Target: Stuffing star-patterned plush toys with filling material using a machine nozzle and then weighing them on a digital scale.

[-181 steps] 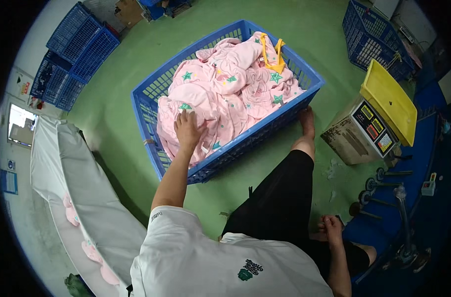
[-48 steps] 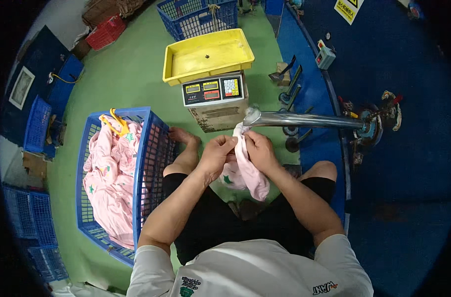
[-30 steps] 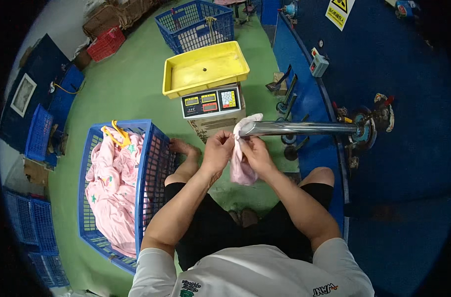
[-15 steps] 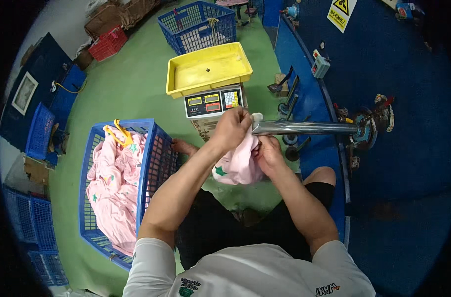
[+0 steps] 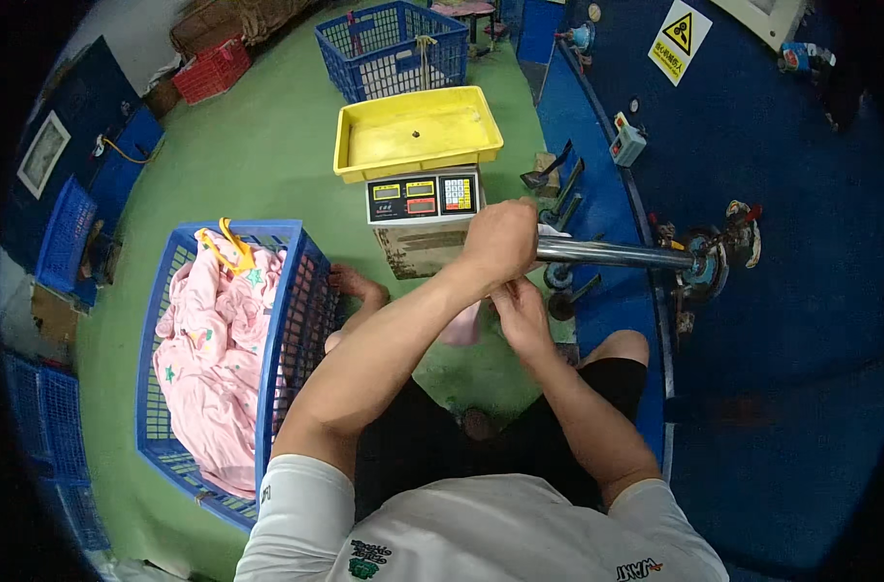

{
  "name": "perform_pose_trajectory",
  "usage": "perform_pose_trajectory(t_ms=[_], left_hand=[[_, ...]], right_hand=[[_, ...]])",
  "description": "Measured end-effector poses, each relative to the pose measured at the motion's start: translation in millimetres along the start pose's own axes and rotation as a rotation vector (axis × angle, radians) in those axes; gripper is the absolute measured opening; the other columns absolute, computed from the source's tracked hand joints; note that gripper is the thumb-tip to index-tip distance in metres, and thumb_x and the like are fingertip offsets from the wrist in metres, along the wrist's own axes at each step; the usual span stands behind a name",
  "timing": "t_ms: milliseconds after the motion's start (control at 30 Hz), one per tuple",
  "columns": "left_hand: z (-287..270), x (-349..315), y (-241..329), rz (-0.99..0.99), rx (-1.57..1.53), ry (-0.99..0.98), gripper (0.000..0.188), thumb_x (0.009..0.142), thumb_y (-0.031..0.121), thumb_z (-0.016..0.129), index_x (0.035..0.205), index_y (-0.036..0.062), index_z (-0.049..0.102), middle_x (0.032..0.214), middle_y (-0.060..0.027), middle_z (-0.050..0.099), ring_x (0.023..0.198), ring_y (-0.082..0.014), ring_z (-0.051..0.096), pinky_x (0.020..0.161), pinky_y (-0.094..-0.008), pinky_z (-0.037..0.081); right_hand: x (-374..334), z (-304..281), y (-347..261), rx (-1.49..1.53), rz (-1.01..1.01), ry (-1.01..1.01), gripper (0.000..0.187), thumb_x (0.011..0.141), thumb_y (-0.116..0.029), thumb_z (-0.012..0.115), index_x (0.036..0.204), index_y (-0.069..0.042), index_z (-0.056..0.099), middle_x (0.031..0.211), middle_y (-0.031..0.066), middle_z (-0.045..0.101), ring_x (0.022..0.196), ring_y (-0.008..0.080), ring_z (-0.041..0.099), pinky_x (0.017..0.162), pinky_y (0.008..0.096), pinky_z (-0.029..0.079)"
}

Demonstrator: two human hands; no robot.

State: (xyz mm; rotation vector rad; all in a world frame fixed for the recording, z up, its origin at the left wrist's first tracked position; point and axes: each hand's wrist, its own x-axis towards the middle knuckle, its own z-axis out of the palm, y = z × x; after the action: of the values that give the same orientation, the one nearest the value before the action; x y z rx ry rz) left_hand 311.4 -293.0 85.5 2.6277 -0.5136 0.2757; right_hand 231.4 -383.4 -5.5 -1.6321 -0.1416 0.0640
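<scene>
Left hand (image 5: pixel 500 241) clenched over steel rod (image 5: pixel 612 254) end; right hand (image 5: pixel 520 312) pinches pink cloth (image 5: pixel 461 325) below. Cloth hidden under left hand; snagging on rod tip judged possible.

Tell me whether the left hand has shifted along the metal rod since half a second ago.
Yes. The left hand now covers the free end of the metal rod, further onto it and beside the scale; the pink garment hangs below.

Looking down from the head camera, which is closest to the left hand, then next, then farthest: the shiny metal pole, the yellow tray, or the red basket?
Counting out from the left hand:
1. Shiny metal pole: touching the hand, running off to the right.
2. Yellow tray: just beyond the hand, on top of the scale.
3. Red basket: far off at the upper left, on the green floor.
</scene>
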Motion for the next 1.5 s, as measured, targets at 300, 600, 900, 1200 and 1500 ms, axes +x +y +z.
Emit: perform_pose_trajectory(t_ms=[300, 600, 900, 1200, 1500], left_hand=[[3, 2, 4, 0.057, 0.012, 0.014, 0.011, 0.083, 0.009, 0.059, 0.083, -0.0024, 0.06, 0.073, -0.0224, 0.067, 0.066, -0.0412, 0.067, 0.06, -0.0476, 0.053], [1, -18, 21, 0.134, -0.254, 0.073, 0.012, 0.084, 0.01, 0.063, 0.09, 0.0002, 0.064, 0.081, -0.0181, 0.068, 0.073, -0.0386, 0.065, 0.069, -0.0457, 0.053], [55, -115, -67, -0.433, -1.151, 0.184, 0.059, 0.088, 0.017, 0.073, 0.137, -0.0016, 0.048, 0.134, -0.0185, 0.055, 0.117, -0.0289, 0.057, 0.098, -0.0389, 0.048], [24, -79, -65, -0.52, -1.104, 0.115, 0.053, 0.09, 0.007, 0.071, 0.137, -0.004, 0.049, 0.123, -0.0193, 0.062, 0.096, -0.0225, 0.065, 0.084, -0.0335, 0.056], [-7, -57, -48, -0.433, -1.235, 0.216, 0.068, 0.085, 0.003, 0.072, 0.146, 0.003, 0.041, 0.128, -0.0216, 0.058, 0.109, -0.0287, 0.062, 0.094, -0.0357, 0.054]], right_hand=[[3, 8, -19, 0.032, -0.043, 0.055, 0.028, 0.1, -0.016, 0.051, 0.115, 0.006, 0.06, 0.099, 0.0125, 0.066, 0.085, 0.0192, 0.061, 0.075, 0.0309, 0.049], [-7, -114, -5, 0.535, 0.21, 0.487, 0.033, 0.098, -0.017, 0.049, 0.114, 0.009, 0.064, 0.1, 0.0146, 0.068, 0.084, 0.0199, 0.063, 0.07, 0.0267, 0.052], [-18, -231, -61, -1.284, -0.204, 0.533, 0.037, 0.09, -0.018, 0.065, 0.123, -0.002, 0.06, 0.122, 0.0173, 0.06, 0.102, 0.0355, 0.06, 0.089, 0.0411, 0.049], [105, -171, -66, -1.03, -0.054, -0.085, 0.046, 0.101, -0.037, 0.053, 0.104, 0.007, 0.065, 0.093, 0.0195, 0.068, 0.083, 0.0328, 0.064, 0.077, 0.0419, 0.049], [105, -180, -55, -0.825, -0.268, 0.764, 0.035, 0.102, -0.03, 0.053, 0.095, 0.003, 0.062, 0.081, 0.0209, 0.067, 0.07, 0.0361, 0.064, 0.065, 0.0457, 0.048]])
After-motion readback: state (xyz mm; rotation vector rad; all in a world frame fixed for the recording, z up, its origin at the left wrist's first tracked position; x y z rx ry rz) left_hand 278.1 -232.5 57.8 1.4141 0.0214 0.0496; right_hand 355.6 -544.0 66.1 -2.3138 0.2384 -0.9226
